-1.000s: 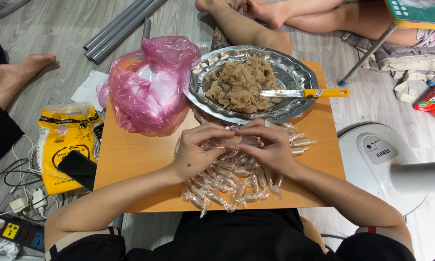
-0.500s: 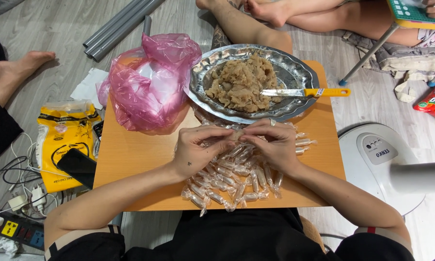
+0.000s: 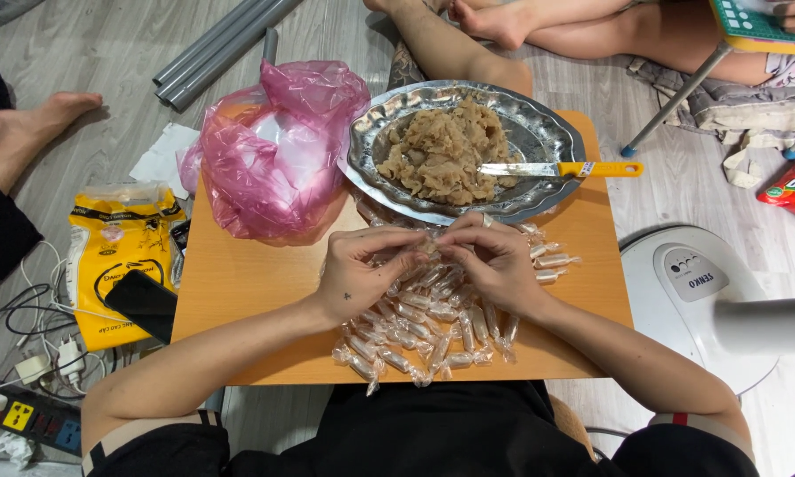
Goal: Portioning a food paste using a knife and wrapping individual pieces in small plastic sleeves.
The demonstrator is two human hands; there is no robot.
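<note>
Hands: left hand [image 3: 362, 269] and right hand [image 3: 494, 261] meet, fingertips pinched on one wrapped candy [image 3: 428, 250] above the pile.
Tabletop [image 3: 247, 283]: orange, crowded.
Tray [image 3: 547, 132]: holds dough, knife.
Risk: wrapper may untwist if grip slips.

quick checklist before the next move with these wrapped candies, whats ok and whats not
1. Both hands on one piece: left hand and right hand meet fingertip to fingertip over the table. Ok.
2. Wrapper twisted shut: hidden by the fingers. Cannot tell.
3. Pile of wrapped candies lies on the table: a few sit right at the near edge. Not ok.
4. Metal tray of brown paste within reach, just beyond the hands. Ok.
5. Yellow-handled knife rests across the tray, handle over the rim, blade away from the hands. Ok.
6. Pink plastic bag stands left of the tray, clear of the hands. Ok.
</note>
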